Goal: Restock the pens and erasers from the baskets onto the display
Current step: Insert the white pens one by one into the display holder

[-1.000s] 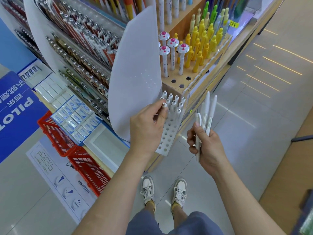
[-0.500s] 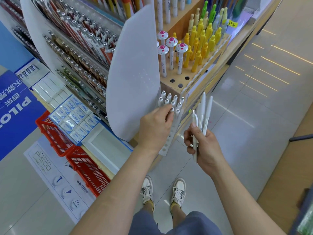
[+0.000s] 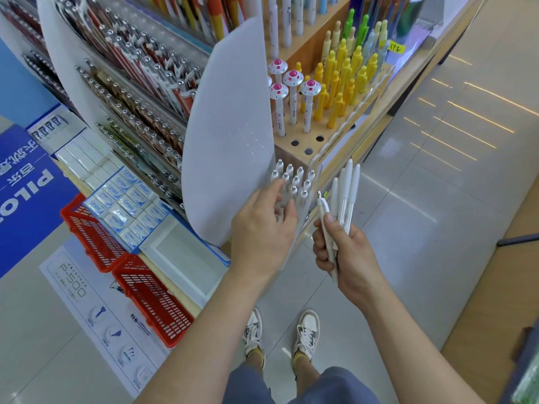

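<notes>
Just off the rack's [image 3: 295, 241] edge, right hand [image 3: 347, 252] grips pens [image 3: 347, 193] over floor [image 3: 423, 228].

Pale glossy floor tiles [image 3: 423, 228] spread out from the right edge of the wood-trimmed display [image 3: 376, 123], crossed by thin bright streaks of reflected light [image 3: 472, 112]. A tan wooden surface [image 3: 495, 287] fills the lower right. By the display's left edge stands a blue sign panel [image 3: 23, 199], and a white printed floor sheet [image 3: 87, 310] lies below it.
</notes>
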